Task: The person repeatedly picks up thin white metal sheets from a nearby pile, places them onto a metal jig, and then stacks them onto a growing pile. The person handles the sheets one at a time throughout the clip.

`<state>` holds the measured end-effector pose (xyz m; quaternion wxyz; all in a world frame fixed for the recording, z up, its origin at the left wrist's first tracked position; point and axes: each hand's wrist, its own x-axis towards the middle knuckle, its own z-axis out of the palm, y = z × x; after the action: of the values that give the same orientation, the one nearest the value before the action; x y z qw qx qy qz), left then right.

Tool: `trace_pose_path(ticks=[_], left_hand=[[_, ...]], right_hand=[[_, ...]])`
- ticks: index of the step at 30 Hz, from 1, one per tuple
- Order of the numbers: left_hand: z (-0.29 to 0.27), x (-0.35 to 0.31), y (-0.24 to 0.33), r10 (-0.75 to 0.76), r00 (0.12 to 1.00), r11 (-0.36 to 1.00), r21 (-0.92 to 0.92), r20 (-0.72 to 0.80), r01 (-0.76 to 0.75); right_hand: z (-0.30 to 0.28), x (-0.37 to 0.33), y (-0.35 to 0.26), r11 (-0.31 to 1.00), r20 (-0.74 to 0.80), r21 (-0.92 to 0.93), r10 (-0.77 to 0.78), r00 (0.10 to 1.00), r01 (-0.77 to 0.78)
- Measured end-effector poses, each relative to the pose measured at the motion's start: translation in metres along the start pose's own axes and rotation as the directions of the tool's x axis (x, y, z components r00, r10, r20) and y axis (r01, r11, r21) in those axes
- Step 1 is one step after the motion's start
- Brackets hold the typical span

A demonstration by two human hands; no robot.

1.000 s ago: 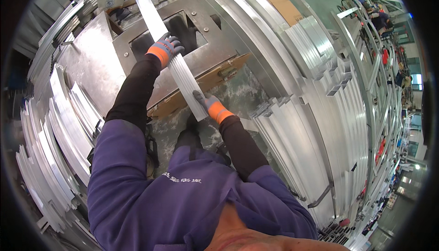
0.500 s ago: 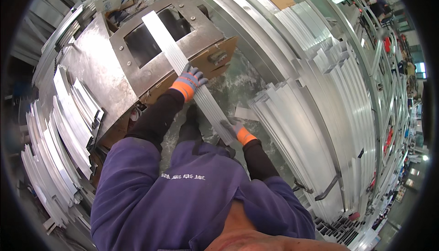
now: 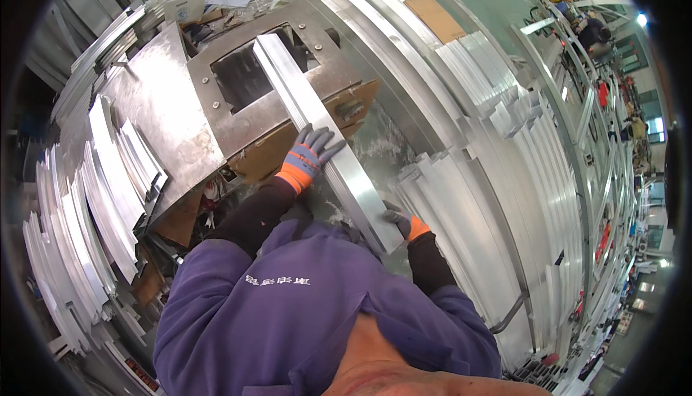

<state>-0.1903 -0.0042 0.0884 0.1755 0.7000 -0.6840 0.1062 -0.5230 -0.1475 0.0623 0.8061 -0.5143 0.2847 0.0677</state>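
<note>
A long silvery aluminium profile [image 3: 340, 154] slants across the middle, its far end over a square opening in a metal machine top. A smooth, shiny face shows along it, with ribbed edges on its left side. My left hand [image 3: 305, 158], in a grey and orange glove, holds it near mid-length, fingers across its upper side. At the near end, close to my body, my right hand [image 3: 406, 221] grips the right edge in a matching glove. Some right-hand fingers are hidden by the profile.
The metal machine top [image 3: 155, 104] has a bolted frame [image 3: 209, 100] around its opening. Cardboard [image 3: 263, 154] hangs along its near edge. Stacked profiles [image 3: 461, 216] stand close on my right, and more profiles [image 3: 108, 194] lie at the left. A cardboard piece [image 3: 435, 19] rests on long bars.
The profile has rolled in my hands, so a smooth face shows where the ribbed one did. It has shifted right, its near end closer to me. Both hands have moved with it.
</note>
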Motion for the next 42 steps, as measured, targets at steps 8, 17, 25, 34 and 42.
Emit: trace_pose_path(ticks=[8,17,25,34,42], left_hand=[[-0.011,0.024,-0.157,-0.115,0.985,0.961,0.264,0.125,0.079],[0.008,0.075,-0.243,-0.120,0.918,0.977,0.211,0.378,0.041],[0.025,0.067,-0.136,-0.189,0.825,0.967,0.248,0.532,0.062],[0.047,0.027,-0.024,-0.183,0.845,0.939,0.345,0.502,-0.002],[0.047,0.065,0.122,-0.036,0.756,0.958,0.238,0.654,-0.159]], right_hand=[[0.080,0.150,-0.101,0.616,-0.174,-0.782,-0.073,0.982,-0.093],[0.136,0.204,-0.079,0.162,-0.399,-0.909,-0.073,0.914,-0.384],[0.089,0.114,-0.027,0.283,-0.347,-0.917,-0.220,0.912,-0.281],[0.052,0.003,0.031,0.296,-0.284,-0.933,-0.258,0.923,-0.204],[-0.016,-0.114,0.067,0.312,-0.413,-0.894,-0.291,0.863,-0.323]])
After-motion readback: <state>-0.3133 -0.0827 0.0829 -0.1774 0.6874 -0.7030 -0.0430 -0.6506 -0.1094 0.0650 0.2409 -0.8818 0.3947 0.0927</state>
